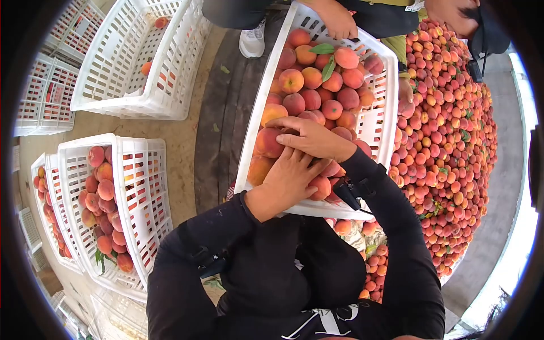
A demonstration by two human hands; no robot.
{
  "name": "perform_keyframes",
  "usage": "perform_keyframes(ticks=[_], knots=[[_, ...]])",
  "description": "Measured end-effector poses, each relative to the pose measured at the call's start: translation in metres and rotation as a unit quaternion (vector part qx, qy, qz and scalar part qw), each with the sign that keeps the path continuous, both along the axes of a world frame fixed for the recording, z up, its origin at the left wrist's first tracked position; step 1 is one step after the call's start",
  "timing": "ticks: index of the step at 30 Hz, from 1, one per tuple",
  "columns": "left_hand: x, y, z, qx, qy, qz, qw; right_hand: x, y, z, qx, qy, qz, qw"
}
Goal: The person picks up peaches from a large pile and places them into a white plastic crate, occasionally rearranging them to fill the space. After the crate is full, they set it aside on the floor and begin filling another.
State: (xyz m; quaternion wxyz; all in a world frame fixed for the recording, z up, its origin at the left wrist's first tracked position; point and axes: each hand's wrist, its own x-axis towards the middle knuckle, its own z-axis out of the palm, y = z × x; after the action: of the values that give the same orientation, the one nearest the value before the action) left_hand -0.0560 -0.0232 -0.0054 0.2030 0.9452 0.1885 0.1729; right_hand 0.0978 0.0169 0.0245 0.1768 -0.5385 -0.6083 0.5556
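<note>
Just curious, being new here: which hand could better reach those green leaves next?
Probably the right hand: it lies farther forward on the peaches, nearer the leaves than the left hand.

White slatted crate (387,79) of peaches (292,81), with two bare hands at work over the fruit. The right hand (320,139), dark-sleeved, reaches in from the right, its fingers against a large peach (268,143) near the crate's left side. The left hand (286,177) lies just nearer the wearer, its fingers meeting the right hand above the fruit. Green leaves (324,56) lie farther back, where a co-worker's hand (338,21) is at the far end. Right: a broad heap of peaches (447,153). Left: another crate (141,146), partly filled.
</note>
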Motion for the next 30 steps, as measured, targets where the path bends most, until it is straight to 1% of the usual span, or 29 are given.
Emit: perform_keyframes(ticks=[2, 3, 4, 5, 6, 7, 8, 9, 10, 11, 12, 13, 14, 15, 16, 18, 19, 21, 22, 24, 25, 26, 27, 28, 30], knots=[[-0.001, 0.002, 0.008, 0.022, -0.01, 0.011, 1.0, -0.004, 0.004, 0.005, 0.009, -0.012, 0.007, 1.0], [-0.002, 0.001, 0.008, 0.023, -0.011, 0.005, 1.0, -0.009, 0.007, 0.006, 0.027, -0.062, 0.043, 0.997], [-0.003, 0.0, 0.007, -0.048, 0.006, 0.0, 0.999, -0.015, 0.009, 0.008, 0.044, -0.115, 0.073, 0.99], [-0.003, 0.0, 0.007, -0.116, 0.023, -0.01, 0.993, -0.024, 0.01, 0.01, 0.035, -0.151, 0.07, 0.985], [-0.003, -0.001, 0.007, -0.109, 0.019, -0.032, 0.993, -0.034, 0.009, 0.014, 0.027, -0.188, 0.063, 0.98], [-0.005, 0.0, 0.006, -0.102, 0.012, -0.025, 0.994, -0.034, 0.008, 0.004, 0.055, -0.188, 0.052, 0.979], [-0.003, 0.002, 0.006, -0.095, 0.006, -0.016, 0.995, -0.029, 0.006, -0.002, 0.059, -0.194, 0.034, 0.979], [0.002, 0.007, 0.019, -0.147, 0.084, -0.041, 0.985, -0.026, 0.004, -0.006, 0.061, -0.133, -0.001, 0.989], [0.003, 0.01, 0.022, -0.139, 0.082, -0.051, 0.985, -0.022, 0.004, -0.009, 0.065, -0.071, -0.036, 0.995], [0.001, 0.009, 0.024, -0.069, 0.053, -0.034, 0.996, -0.013, 0.005, -0.013, 0.034, -0.006, -0.079, 0.996], [0.0, 0.009, 0.025, 0.001, 0.022, -0.013, 1.0, -0.007, 0.006, -0.008, 0.037, -0.008, -0.082, 0.996], [-0.001, 0.009, 0.024, 0.003, 0.02, -0.014, 1.0, -0.001, 0.005, -0.003, -0.016, 0.112, -0.226, 0.967], [-0.001, 0.009, 0.023, -0.011, 0.042, -0.021, 0.999, 0.007, 0.005, 0.001, -0.069, 0.228, -0.362, 0.901], [0.0, 0.009, 0.022, -0.025, 0.065, -0.027, 0.997, 0.024, 0.006, -0.007, -0.085, 0.271, -0.359, 0.889], [0.0, 0.008, 0.022, -0.023, 0.064, -0.029, 0.997, 0.034, 0.006, -0.005, -0.082, 0.271, -0.36, 0.889], [-0.001, 0.008, 0.021, -0.014, 0.063, -0.027, 0.998, 0.054, 0.006, -0.003, -0.105, 0.356, -0.417, 0.83], [-0.001, 0.009, 0.021, -0.014, 0.063, -0.026, 0.998, 0.069, 0.007, -0.006, -0.106, 0.355, -0.417, 0.83], [-0.001, 0.009, 0.024, -0.013, 0.069, -0.029, 0.997, 0.102, 0.005, -0.013, -0.068, 0.428, -0.427, 0.794], [-0.002, 0.009, 0.024, -0.017, 0.071, -0.031, 0.997, 0.113, 0.0, -0.005, -0.072, 0.428, -0.43, 0.792], [-0.002, 0.01, 0.024, -0.01, 0.077, -0.03, 0.997, 0.136, -0.014, 0.018, 0.034, 0.294, -0.429, 0.854], [-0.002, 0.009, 0.024, -0.013, 0.078, -0.036, 0.996, 0.143, -0.025, 0.025, 0.072, 0.263, -0.432, 0.86], [-0.002, 0.01, 0.024, -0.017, 0.078, -0.031, 0.996, 0.148, -0.037, 0.033, 0.111, 0.23, -0.437, 0.862], [-0.001, 0.01, 0.024, -0.021, 0.079, -0.03, 0.996, 0.145, -0.052, 0.052, 0.132, 0.174, -0.464, 0.859], [0.0, 0.011, 0.025, -0.022, 0.079, -0.05, 0.995, 0.152, -0.069, 0.056, 0.165, 0.118, -0.467, 0.861], [0.001, 0.01, 0.024, -0.017, 0.103, -0.024, 0.994, 0.168, -0.117, 0.051, 0.212, 0.092, -0.527, 0.818]])
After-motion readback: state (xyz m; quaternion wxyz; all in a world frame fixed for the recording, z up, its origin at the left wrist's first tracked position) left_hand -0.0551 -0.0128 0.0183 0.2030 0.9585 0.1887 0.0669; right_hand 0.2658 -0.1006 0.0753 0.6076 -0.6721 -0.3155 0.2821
